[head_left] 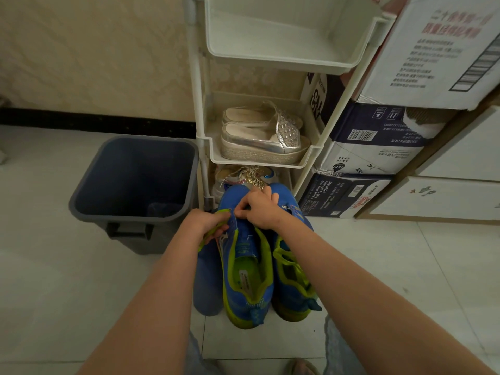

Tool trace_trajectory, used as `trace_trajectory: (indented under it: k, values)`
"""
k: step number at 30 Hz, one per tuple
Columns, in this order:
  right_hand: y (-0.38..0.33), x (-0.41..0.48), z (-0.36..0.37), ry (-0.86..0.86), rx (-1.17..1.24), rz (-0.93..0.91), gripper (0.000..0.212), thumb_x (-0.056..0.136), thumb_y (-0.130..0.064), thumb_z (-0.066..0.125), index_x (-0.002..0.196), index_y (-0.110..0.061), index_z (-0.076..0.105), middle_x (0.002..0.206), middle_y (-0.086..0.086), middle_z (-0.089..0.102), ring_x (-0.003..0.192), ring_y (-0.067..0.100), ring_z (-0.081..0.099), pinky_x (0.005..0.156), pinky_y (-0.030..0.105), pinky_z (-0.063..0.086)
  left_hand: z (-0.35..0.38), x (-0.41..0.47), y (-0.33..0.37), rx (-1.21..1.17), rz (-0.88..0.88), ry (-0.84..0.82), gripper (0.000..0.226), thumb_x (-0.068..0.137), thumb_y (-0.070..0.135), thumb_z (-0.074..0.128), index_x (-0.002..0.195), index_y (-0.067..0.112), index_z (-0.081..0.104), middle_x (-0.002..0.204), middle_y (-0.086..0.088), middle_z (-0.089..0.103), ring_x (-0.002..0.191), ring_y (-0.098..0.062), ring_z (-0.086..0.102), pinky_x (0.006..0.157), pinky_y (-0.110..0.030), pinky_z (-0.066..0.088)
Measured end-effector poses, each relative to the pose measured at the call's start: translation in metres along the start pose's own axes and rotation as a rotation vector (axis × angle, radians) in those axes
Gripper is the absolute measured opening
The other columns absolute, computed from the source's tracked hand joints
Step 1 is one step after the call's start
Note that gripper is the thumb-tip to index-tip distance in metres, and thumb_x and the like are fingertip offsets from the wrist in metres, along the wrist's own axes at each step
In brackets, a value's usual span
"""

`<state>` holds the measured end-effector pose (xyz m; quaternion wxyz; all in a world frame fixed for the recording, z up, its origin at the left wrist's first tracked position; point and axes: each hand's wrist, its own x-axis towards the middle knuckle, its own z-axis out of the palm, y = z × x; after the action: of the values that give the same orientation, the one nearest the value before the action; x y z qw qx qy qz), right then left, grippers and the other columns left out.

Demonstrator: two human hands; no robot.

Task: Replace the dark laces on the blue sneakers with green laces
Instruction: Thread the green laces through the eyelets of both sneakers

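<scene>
Left hand (208,223) gripped limp green lace (222,211); right hand (261,209) pinched blue sneaker (244,269) eyelet edge. Probably best held near the tip.

Pale tiled floor (81,307) carries a white tiered rack (198,85) against the wall. Left of the rack, almost touching it, stands a grey bin (89,190). Right of the rack, stacked cardboard boxes (349,196) rest on the tiles. Directly in front of the rack's foot sit the blue sneakers (243,293) (side by side, toes toward it). The rack's middle tier holds silver shoes (259,147).
</scene>
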<state>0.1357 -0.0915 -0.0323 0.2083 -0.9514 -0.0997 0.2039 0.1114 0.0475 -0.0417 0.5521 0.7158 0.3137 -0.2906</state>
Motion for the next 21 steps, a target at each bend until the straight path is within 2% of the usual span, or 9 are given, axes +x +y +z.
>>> trace_trajectory:
  k: [3, 6, 9, 13, 15, 17, 21]
  values:
    - [0.001, 0.001, 0.001, 0.008, 0.004, -0.006, 0.019, 0.093, -0.029, 0.058, 0.104, -0.022, 0.072, 0.123, 0.007, 0.048, 0.118, 0.029, 0.029, 0.087, 0.034, 0.019, 0.001, -0.001, 0.003, 0.034, -0.064, -0.063, 0.042, 0.093, 0.041, 0.055, 0.065, 0.011, 0.055, 0.04, 0.005, 0.054, 0.044, -0.01, 0.043, 0.042, -0.02, 0.029]
    - [0.0, 0.0, 0.002, 0.017, 0.001, -0.009, 0.019, 0.093, -0.028, 0.057, 0.103, -0.022, 0.072, 0.121, 0.006, 0.048, 0.116, 0.028, 0.029, 0.085, 0.033, 0.018, 0.003, 0.002, 0.005, 0.045, -0.087, -0.074, 0.054, 0.101, 0.038, 0.037, 0.059, 0.008, 0.05, 0.05, 0.002, 0.054, 0.044, -0.012, 0.033, 0.042, -0.022, 0.024]
    - [0.0, -0.001, 0.002, 0.021, -0.004, -0.011, 0.019, 0.094, -0.028, 0.057, 0.103, -0.021, 0.072, 0.12, 0.006, 0.049, 0.115, 0.028, 0.03, 0.087, 0.034, 0.02, 0.006, 0.004, 0.006, 0.135, -0.068, -0.059, 0.046, 0.1, 0.034, 0.044, 0.061, 0.009, 0.051, 0.034, 0.006, 0.048, 0.045, -0.011, 0.031, 0.042, -0.023, 0.022]
    - [0.001, -0.001, 0.002, 0.032, 0.002, -0.008, 0.019, 0.094, -0.029, 0.057, 0.102, -0.022, 0.073, 0.122, 0.006, 0.047, 0.115, 0.028, 0.03, 0.088, 0.034, 0.02, 0.001, 0.01, 0.007, 0.044, -0.118, -0.09, 0.037, 0.094, 0.031, 0.057, 0.062, 0.013, 0.058, 0.049, 0.005, 0.049, 0.05, -0.007, 0.037, 0.048, -0.018, 0.029]
    - [0.0, -0.001, 0.002, 0.032, 0.019, -0.002, 0.019, 0.093, -0.029, 0.057, 0.101, -0.022, 0.073, 0.123, 0.006, 0.047, 0.116, 0.029, 0.03, 0.089, 0.034, 0.02, -0.001, 0.007, 0.007, 0.004, -0.132, -0.109, 0.034, 0.092, 0.031, 0.06, 0.062, 0.013, 0.057, 0.041, 0.007, 0.052, 0.052, -0.005, 0.041, 0.045, -0.016, 0.033]
    - [0.0, -0.001, 0.002, 0.029, 0.031, 0.006, 0.019, 0.093, -0.029, 0.058, 0.101, -0.022, 0.073, 0.123, 0.006, 0.047, 0.116, 0.029, 0.03, 0.087, 0.033, 0.019, -0.001, 0.004, 0.006, 0.005, -0.074, -0.08, 0.03, 0.09, 0.028, 0.064, 0.065, 0.012, 0.058, 0.04, 0.006, 0.056, 0.054, -0.006, 0.046, 0.046, -0.016, 0.036]
    - [-0.001, 0.001, 0.002, 0.039, -0.007, 0.02, 0.019, 0.093, -0.03, 0.057, 0.103, -0.023, 0.073, 0.123, 0.006, 0.047, 0.117, 0.029, 0.029, 0.086, 0.033, 0.018, -0.005, 0.005, 0.003, 0.129, 0.208, 0.088, 0.016, 0.083, 0.017, 0.072, 0.077, 0.001, 0.069, 0.073, -0.008, 0.068, 0.056, -0.008, 0.059, 0.058, -0.02, 0.047]
